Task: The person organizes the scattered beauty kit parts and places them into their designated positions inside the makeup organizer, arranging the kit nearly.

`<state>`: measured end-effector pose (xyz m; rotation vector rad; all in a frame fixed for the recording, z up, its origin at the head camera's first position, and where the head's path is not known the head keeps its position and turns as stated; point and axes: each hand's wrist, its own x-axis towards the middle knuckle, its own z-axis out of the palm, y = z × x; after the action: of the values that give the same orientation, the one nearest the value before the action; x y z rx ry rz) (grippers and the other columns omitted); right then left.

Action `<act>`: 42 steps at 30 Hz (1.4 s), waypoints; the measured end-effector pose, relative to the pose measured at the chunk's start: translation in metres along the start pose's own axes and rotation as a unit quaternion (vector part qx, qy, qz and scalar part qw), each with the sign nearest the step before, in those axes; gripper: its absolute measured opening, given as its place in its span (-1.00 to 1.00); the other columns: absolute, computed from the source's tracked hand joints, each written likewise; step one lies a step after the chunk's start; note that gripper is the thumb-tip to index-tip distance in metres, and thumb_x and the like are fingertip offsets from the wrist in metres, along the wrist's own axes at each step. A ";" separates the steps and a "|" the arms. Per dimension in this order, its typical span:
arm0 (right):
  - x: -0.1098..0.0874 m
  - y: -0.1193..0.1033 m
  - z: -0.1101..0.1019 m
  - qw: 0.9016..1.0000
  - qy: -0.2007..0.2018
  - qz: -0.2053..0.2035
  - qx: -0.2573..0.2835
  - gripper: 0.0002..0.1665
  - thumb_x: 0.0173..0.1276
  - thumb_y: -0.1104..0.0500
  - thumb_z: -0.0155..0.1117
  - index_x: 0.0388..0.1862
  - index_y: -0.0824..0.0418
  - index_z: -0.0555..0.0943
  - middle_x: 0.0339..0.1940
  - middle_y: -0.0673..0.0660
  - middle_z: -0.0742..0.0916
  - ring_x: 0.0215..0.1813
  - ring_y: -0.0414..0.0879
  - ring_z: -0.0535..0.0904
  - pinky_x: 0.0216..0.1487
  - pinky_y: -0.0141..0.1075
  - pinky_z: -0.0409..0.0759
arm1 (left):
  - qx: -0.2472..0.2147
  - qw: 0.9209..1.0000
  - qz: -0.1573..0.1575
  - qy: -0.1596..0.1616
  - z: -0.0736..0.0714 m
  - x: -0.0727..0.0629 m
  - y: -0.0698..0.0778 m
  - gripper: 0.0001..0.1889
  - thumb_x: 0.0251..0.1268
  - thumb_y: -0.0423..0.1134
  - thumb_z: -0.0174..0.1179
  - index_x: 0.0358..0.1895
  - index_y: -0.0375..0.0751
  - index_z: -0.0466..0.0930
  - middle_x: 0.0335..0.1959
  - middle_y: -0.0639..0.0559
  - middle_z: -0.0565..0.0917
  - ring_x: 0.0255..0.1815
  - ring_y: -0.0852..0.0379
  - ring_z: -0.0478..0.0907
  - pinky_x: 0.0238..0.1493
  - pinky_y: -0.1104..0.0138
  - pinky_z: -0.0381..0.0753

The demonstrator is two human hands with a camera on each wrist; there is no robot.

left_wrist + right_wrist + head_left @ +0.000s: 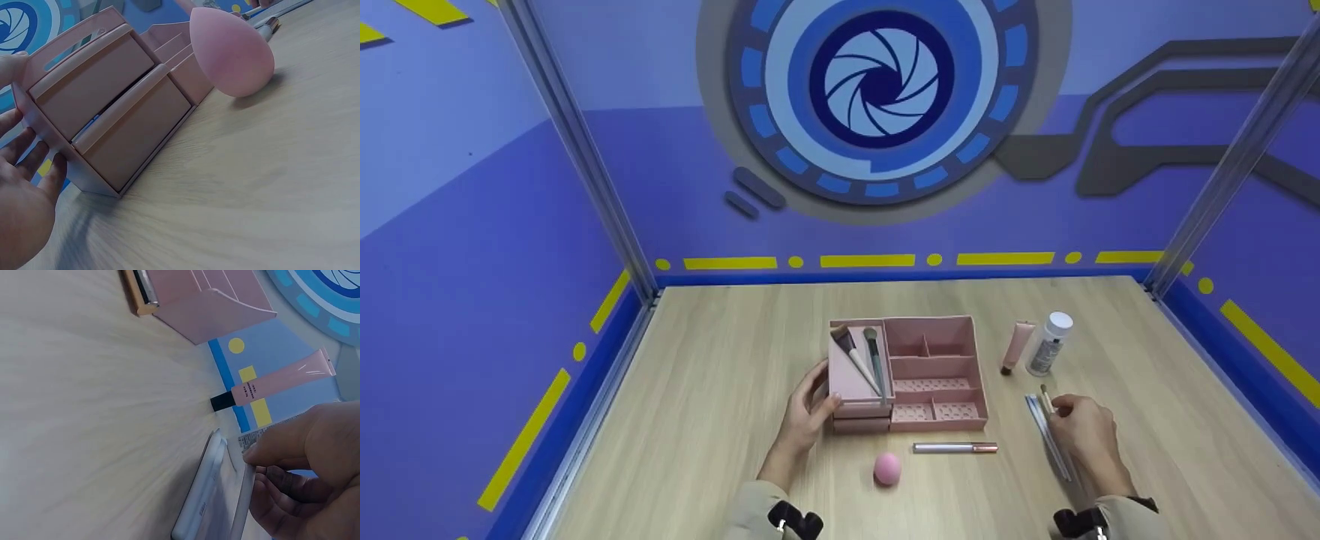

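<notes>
My left hand (804, 416) rests against the left side of a pink cosmetics organizer (936, 369), its fingers spread on the side wall and the thumb at the upper front corner. Two makeup brushes (861, 364) lie on the organizer's raised left part, above two drawers (132, 132). To the right, my right hand (1086, 435) pinches a slim pale-handled makeup brush (243, 500) between thumb and fingertips. Beside it lies a long, slim white stick-shaped item (199, 492) with small print. The organizer's right compartments hold nothing.
In front of the organizer lie a pink egg-shaped makeup sponge (887, 469) and a lip gloss tube (955, 448). A pink squeeze tube (1018, 346) and a white-capped bottle (1050, 345) stand right of it. Printed walls enclose the wooden table (720, 360).
</notes>
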<state>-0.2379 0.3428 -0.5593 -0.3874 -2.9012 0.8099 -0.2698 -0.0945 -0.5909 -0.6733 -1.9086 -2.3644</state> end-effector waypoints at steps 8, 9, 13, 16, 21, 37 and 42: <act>0.002 -0.008 -0.001 1.000 0.000 -0.009 0.009 -0.65 0.17 0.29 0.22 -0.06 0.38 0.67 -0.25 0.26 0.72 -0.23 0.08 0.60 -0.24 -0.01 0.55 | 0.015 1.000 0.010 -0.002 -0.001 0.000 -0.002 -0.34 0.39 -0.44 0.09 0.47 -0.48 0.02 0.48 -0.45 0.09 0.53 -0.36 -0.04 0.26 0.35 0.49; 0.002 -0.009 -0.002 1.000 0.002 -0.013 0.011 -0.65 0.17 0.28 0.23 -0.06 0.38 0.67 -0.25 0.26 0.73 -0.23 0.09 0.61 -0.22 0.01 0.54 | 0.014 1.000 0.009 -0.001 -0.001 0.000 -0.002 -0.34 0.39 -0.44 0.10 0.47 -0.48 0.03 0.48 -0.45 0.09 0.53 -0.35 -0.04 0.25 0.34 0.50; 0.003 -0.016 -0.003 0.999 0.016 -0.034 0.016 -0.69 0.16 0.27 0.27 -0.11 0.36 0.69 -0.29 0.24 0.74 -0.23 0.10 0.62 -0.21 0.05 0.52 | 0.007 1.000 0.006 -0.003 -0.001 0.000 -0.002 -0.33 0.39 -0.43 0.10 0.47 -0.48 0.01 0.48 -0.45 0.08 0.53 -0.36 -0.04 0.22 0.34 0.54; 0.003 -0.021 -0.004 0.998 0.028 -0.043 0.019 -0.71 0.14 0.27 0.29 -0.13 0.34 0.71 -0.32 0.21 0.74 -0.26 0.08 0.62 -0.23 0.01 0.50 | 0.005 1.000 0.009 -0.004 -0.001 0.000 -0.002 -0.33 0.38 -0.45 0.10 0.47 -0.49 0.01 0.48 -0.46 0.08 0.52 -0.37 -0.04 0.21 0.34 0.55; 0.002 -0.032 -0.006 0.998 0.035 -0.048 0.028 -0.71 0.16 0.29 0.29 -0.12 0.36 0.70 -0.30 0.24 0.75 -0.26 0.06 0.61 -0.27 -0.07 0.52 | 0.002 1.000 0.011 -0.003 -0.001 0.000 -0.002 -0.33 0.38 -0.45 0.10 0.47 -0.49 0.01 0.47 -0.47 0.08 0.52 -0.37 -0.04 0.22 0.35 0.54; 0.007 -0.057 -0.001 0.991 0.079 -0.098 0.042 -0.72 0.07 0.28 0.29 -0.20 0.28 0.74 -0.41 0.14 0.75 -0.36 0.01 0.60 -0.34 -0.14 0.49 | 0.015 1.000 -0.014 0.004 -0.001 -0.002 -0.001 -0.32 0.39 -0.38 0.13 0.49 -0.39 0.04 0.50 -0.37 0.11 0.54 -0.27 -0.03 0.23 0.35 0.52; 0.009 -0.068 0.001 0.990 0.079 -0.106 0.044 -0.74 0.07 0.27 0.31 -0.21 0.23 0.75 -0.43 0.11 0.74 -0.35 0.01 0.59 -0.36 -0.18 0.45 | 0.020 1.000 0.005 -0.002 -0.001 -0.001 -0.002 -0.32 0.38 -0.42 0.11 0.47 -0.48 0.02 0.48 -0.44 0.10 0.52 -0.35 -0.03 0.22 0.36 0.54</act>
<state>-0.2611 0.2885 -0.5242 -0.1238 -2.6909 0.8271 -0.2701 -0.0954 -0.5929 -0.6838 -1.9432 -2.3154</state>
